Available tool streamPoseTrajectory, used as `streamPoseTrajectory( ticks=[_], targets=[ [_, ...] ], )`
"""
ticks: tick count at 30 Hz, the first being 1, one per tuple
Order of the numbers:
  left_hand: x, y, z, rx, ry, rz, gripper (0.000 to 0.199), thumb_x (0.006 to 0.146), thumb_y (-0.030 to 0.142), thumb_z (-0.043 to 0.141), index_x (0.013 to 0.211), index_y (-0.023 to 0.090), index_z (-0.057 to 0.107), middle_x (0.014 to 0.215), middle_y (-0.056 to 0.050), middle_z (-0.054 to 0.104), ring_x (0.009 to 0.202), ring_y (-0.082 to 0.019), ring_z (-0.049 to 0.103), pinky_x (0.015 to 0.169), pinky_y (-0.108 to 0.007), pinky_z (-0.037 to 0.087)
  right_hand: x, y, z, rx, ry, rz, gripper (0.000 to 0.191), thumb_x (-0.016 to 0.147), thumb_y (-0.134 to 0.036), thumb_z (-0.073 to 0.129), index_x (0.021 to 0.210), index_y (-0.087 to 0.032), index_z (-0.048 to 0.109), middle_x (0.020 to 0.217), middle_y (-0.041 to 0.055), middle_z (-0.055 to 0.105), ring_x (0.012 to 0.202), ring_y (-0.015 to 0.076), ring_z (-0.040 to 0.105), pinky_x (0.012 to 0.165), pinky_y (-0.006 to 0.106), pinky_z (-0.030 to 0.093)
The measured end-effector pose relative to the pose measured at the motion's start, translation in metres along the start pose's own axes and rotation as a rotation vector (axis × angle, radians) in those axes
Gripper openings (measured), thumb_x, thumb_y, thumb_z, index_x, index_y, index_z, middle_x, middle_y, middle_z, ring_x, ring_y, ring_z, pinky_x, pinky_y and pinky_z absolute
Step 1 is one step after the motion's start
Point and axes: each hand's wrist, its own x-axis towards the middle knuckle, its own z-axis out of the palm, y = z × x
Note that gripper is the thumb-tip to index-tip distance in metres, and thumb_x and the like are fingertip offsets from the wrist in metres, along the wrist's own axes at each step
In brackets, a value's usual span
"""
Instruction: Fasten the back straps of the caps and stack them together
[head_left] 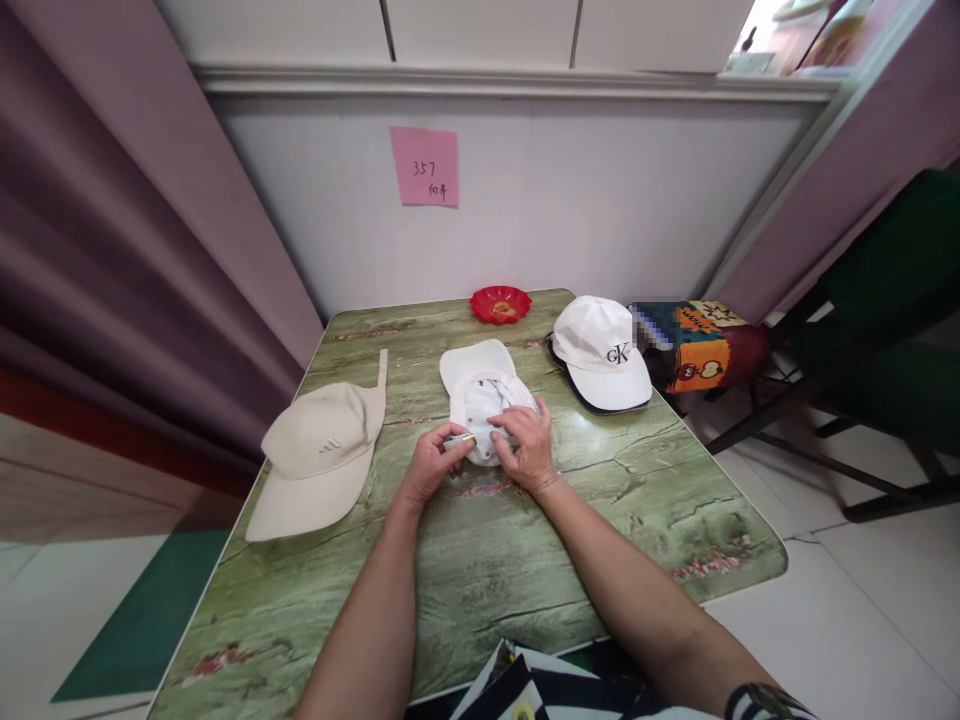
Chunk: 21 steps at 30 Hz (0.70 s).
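Observation:
A white cap (477,362) lies upside down in the middle of the green wood-patterned table, its brim pointing away from me and its inside showing. My left hand (433,462) pinches the cap's back strap, where a small gold-coloured metal bit shows at the fingertips. My right hand (527,444) is bent over the right side of the cap, thumb and fingers closed on its edge. To the left lies a beige cap (315,440) with its strap sticking up loose. A white cap with black letters (598,340) sits on top of a dark cap (596,404) at the right.
A red scalloped dish (500,305) stands at the table's (480,560) back edge. On the wall is a pink paper note (424,167). A colourful patterned stool or box (701,345) and a dark chair (862,400) are to the right; purple curtains (142,190) hang at left.

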Motion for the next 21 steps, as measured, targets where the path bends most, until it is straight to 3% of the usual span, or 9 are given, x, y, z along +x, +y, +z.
streamPoseTrajectory(
  ticks=[7, 21],
  targets=[
    [-0.0004, 0.001, 0.0001, -0.012, 0.006, -0.004, 0.033, 0.074, 0.046, 0.075, 0.085, 0.017, 0.063, 0.049, 0.007, 0.051, 0.043, -0.009, 0.045, 0.044, -0.02, 0.035, 0.0026, 0.0011, -0.0022, 0.014, 0.062, 0.088, 0.019, 0.093, -0.034, 0.053, 0.087, -0.025, 0.07, 0.091, 0.002, 0.073, 0.099, 0.0208, 0.063, 0.119, 0.047, 0.01],
    [0.0002, 0.001, 0.0006, -0.009, -0.01, -0.01, 0.034, 0.074, 0.045, 0.075, 0.087, 0.017, 0.063, 0.052, 0.006, 0.053, 0.045, -0.009, 0.047, 0.045, -0.021, 0.038, 0.0, 0.003, 0.0007, -0.001, 0.043, 0.01, 0.013, 0.087, -0.035, 0.061, 0.083, -0.026, 0.07, 0.085, 0.0013, 0.073, 0.103, 0.0225, 0.062, 0.12, 0.048, 0.009]
  ],
)
